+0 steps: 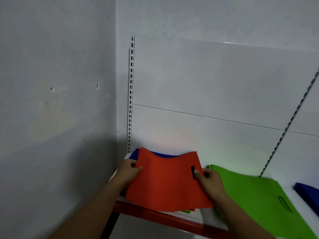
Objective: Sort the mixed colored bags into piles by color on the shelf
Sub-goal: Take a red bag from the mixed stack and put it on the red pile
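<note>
My left hand (128,171) and right hand (209,179) are pinching the red bag (165,183) at its edges; next, I am thinking, it needs its own place apart from the green pile (255,192).

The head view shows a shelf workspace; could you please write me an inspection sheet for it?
Surface: white shelf with a red front edge.
Job's things: red bag lifted at the shelf's left end, with a blue bag showing behind it. Green bags lie to its right. A dark blue bag is at the far right.
Clutter: nothing seen.
Hands: left hand pinches the red bag's left edge. Right hand pinches its right side by the black handle slot.
Cables: nothing seen.
Surroundings: grey wall on the left, white back panels, slotted uprights.
</note>
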`<state>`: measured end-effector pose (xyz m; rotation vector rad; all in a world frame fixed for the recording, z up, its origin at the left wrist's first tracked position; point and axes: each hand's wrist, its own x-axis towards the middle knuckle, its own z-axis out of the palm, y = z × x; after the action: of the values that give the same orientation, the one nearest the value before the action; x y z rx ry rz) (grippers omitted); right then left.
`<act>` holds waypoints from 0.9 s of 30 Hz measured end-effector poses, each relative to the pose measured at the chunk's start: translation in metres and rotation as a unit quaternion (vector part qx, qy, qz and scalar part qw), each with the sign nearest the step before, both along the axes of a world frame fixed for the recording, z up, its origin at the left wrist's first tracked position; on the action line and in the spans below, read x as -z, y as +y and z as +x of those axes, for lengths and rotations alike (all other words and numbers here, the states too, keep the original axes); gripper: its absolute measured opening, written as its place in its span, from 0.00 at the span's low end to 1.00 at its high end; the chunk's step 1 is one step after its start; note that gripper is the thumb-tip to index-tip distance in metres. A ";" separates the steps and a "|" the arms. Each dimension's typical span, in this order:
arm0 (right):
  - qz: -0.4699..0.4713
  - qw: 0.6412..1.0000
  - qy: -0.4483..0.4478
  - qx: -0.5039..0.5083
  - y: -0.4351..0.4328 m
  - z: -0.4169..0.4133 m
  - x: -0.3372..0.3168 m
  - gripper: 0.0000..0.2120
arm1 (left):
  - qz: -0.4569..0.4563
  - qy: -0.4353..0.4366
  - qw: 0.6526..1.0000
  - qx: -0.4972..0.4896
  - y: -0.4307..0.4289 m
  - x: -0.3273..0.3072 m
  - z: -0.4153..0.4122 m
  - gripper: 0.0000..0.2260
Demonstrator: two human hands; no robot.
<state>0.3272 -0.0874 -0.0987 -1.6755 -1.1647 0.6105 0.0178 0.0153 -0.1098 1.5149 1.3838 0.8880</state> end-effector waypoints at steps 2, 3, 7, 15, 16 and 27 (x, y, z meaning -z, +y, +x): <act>0.009 1.000 0.002 0.013 0.001 0.002 0.001 0.11 | 0.034 0.020 0.999 0.005 0.000 -0.002 0.002 0.07; 0.015 1.000 0.000 0.023 0.003 0.003 0.001 0.11 | 0.055 0.030 0.998 0.002 0.001 -0.002 0.003 0.06; 0.025 0.998 -0.041 0.049 0.005 0.006 -0.003 0.11 | 0.100 0.027 0.995 -0.004 0.005 -0.004 0.003 0.11; 0.053 0.989 -0.115 0.077 -0.021 0.027 -0.029 0.09 | 0.116 0.018 0.993 0.020 0.001 -0.023 0.036 0.09; 0.054 0.988 -0.114 0.091 -0.028 0.037 -0.033 0.09 | 0.128 0.011 0.991 0.025 0.001 -0.026 0.047 0.08; 0.061 0.930 -0.135 0.338 -0.233 0.215 -0.067 0.07 | 0.143 -0.112 0.955 0.233 -0.078 -0.054 0.324 0.03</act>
<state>0.5421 -0.3208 -0.0321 -1.9374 -0.7045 -0.1267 0.3417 -0.0630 -0.0555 1.7952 0.7078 0.9464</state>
